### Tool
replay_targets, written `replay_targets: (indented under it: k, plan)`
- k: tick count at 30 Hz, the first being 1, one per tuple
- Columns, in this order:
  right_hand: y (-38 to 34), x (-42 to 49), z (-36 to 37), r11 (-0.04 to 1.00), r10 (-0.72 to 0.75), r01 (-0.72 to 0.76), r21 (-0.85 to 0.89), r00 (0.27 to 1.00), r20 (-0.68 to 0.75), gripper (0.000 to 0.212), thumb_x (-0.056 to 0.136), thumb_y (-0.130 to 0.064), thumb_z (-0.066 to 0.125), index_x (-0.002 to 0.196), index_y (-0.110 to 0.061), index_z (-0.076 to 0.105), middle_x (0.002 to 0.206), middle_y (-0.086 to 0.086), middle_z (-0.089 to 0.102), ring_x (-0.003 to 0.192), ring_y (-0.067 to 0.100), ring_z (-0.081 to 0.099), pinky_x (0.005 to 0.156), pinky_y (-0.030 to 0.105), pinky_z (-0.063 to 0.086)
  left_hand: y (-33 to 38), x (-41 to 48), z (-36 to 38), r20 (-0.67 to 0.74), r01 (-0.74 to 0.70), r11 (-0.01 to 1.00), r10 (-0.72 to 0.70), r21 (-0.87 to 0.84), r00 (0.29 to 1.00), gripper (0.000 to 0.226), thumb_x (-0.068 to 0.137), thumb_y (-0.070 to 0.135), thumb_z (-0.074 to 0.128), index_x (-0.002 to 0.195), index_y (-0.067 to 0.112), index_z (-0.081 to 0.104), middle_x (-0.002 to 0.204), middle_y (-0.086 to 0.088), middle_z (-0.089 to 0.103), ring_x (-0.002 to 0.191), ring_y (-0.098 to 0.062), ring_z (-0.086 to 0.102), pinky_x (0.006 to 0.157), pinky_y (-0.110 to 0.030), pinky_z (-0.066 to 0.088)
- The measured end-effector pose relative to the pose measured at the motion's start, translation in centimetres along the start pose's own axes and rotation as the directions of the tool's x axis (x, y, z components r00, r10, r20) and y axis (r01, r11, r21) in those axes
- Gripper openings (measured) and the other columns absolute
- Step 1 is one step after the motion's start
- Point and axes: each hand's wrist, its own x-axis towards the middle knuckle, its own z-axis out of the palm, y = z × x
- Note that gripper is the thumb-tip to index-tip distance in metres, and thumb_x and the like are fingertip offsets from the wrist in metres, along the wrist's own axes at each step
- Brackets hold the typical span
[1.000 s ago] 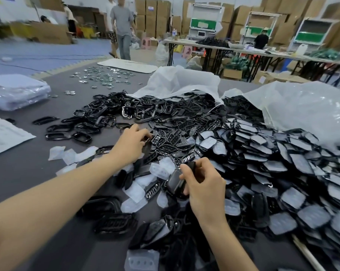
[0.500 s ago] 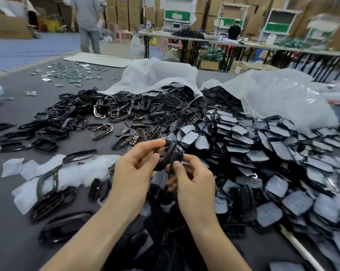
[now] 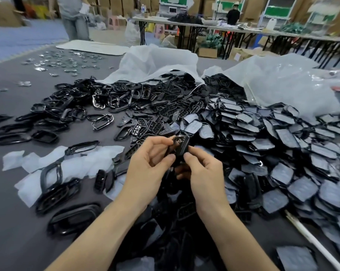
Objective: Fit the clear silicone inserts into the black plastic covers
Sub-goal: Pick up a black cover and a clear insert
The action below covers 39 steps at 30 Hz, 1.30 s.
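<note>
The left hand pinches a black cover between thumb and forefinger, and the right hand grips the same cover from the other side, thumb on top and fingers curled beneath. The cover is held above the table, just over the near edge of the heap. Whether an insert is already seated in it I cannot tell, since the fingers and the dark plastic hide the inside; I judge this to be one fitting in progress. Loose clear inserts lie just left of the hands among bare black frames. To the right spreads a large pile of covers with pale faces, which may be finished pieces or stock under film; the view does not settle it. More black parts spill from two clear bags beyond. Judging by the quantity, a great deal seems left to do. No brand, label or writing can be read anywhere; the green panels far back are too blurred.
</note>
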Motion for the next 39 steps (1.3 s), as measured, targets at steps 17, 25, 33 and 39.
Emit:
replay_targets:
  k: [17,25,33,39]
  plan:
    - [-0.3,0.1,-0.4,0.999,0.045,-0.045,0.000,0.999,0.012,0.020,0.088,0.001,0.056,0.088,-0.014,0.069,0.062,-0.003,0.066,0.050,0.010,0.055,0.046,0.019,0.045,0.4,0.0,0.1,0.055,0.011,0.996,-0.016,0.091,0.998,0.049,0.084,-0.020,0.054,0.106,0.023,0.063,0.102,0.016,0.070,0.103,0.002,0.064,0.087,-0.011,0.046]
    - [-0.2,0.3,-0.6,0.999,0.034,-0.034,-0.011,0.999,-0.039,0.011,0.086,-0.001,0.062,0.084,-0.012,0.066,0.056,-0.004,0.064,0.046,0.008,0.054,0.044,0.018,0.044,0.7,-0.1,0.0,0.099,0.055,0.993,-0.066,0.105,0.993,0.046,0.085,-0.018,0.054,0.113,0.018,0.062,0.112,0.003,0.069,0.101,-0.003,0.066,0.087,-0.014,0.048]
    - [-0.2,0.5,-0.7,0.998,0.045,-0.044,0.034,0.998,-0.031,0.015,0.085,-0.002,0.062,0.077,-0.014,0.067,0.056,-0.004,0.061,0.044,0.006,0.050,0.042,0.018,0.042,0.8,-0.2,0.1,0.086,0.069,0.991,-0.079,0.112,0.993,0.045,0.086,-0.012,0.059,0.109,0.025,0.064,0.103,0.008,0.071,0.090,-0.001,0.067,0.083,-0.015,0.050]
    - [-0.7,0.7,-1.0,0.982,0.073,-0.058,0.178,0.994,-0.077,0.019,0.087,0.000,0.060,0.074,-0.014,0.063,0.053,-0.003,0.060,0.043,0.008,0.050,0.043,0.018,0.043,0.5,-0.1,-0.1,0.046,0.109,0.990,-0.113,0.084,0.992,0.036,0.085,-0.007,0.063,0.104,0.024,0.066,0.089,0.009,0.072,0.077,-0.002,0.067,0.074,-0.015,0.053]
